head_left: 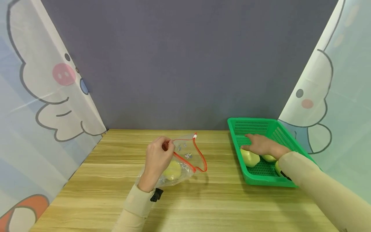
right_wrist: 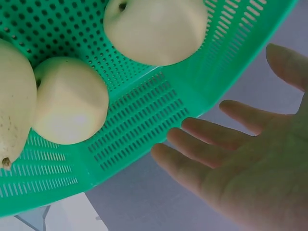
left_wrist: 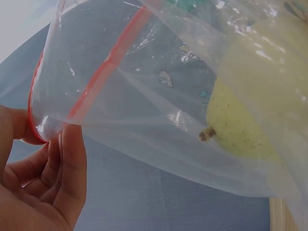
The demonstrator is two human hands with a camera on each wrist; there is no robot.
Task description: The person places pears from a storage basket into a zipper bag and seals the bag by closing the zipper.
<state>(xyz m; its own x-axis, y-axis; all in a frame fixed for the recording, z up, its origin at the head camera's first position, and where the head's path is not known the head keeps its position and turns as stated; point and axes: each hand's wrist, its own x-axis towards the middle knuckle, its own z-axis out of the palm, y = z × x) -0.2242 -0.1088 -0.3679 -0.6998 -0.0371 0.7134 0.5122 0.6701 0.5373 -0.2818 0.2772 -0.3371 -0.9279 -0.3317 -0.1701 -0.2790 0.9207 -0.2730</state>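
Observation:
My left hand (head_left: 157, 159) pinches the red-trimmed edge of a clear plastic slider bag (left_wrist: 113, 57) by one corner of its mouth. Inside the bag, a yellow-green pear (left_wrist: 240, 127) lies with its stem toward the mouth. My right hand (head_left: 262, 145) hovers over the green basket (head_left: 252, 120) with fingers spread and nothing in its grasp. Below it in the basket are a near pear (head_left: 250, 158), another pear (head_left: 269, 158) partly covered by the hand, and a third pear (head_left: 277, 168) partly behind the sleeve.
The basket stands at the right end of the wooden table (head_left: 95, 180), beside a curtain with cartoon figures (head_left: 313, 93). A dark grey panel (head_left: 185, 71) rises along the table's back edge. The bag's white slider (head_left: 195, 136) sits at its far corner.

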